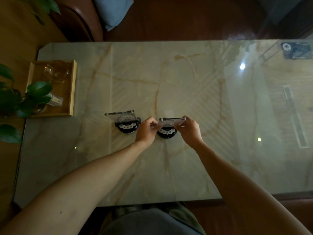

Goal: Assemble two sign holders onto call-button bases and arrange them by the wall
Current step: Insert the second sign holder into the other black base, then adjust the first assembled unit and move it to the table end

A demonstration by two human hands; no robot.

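from the head camera, 2 round black call-button bases sit side by side near the middle of the shiny marble table (169,73). the left base (127,128) already has a clear sign holder (121,116) standing on it. the left hand (146,131) and the right hand (190,128) pinch the 2 ends of the second clear sign holder (171,121), fingers closed on it, right over the right base (166,133). the hands hide the base's sides, so you cannot tell if the holder is fully in. a wooden tray (72,89) sits at the left, partly hidden by green leaves (38,89).
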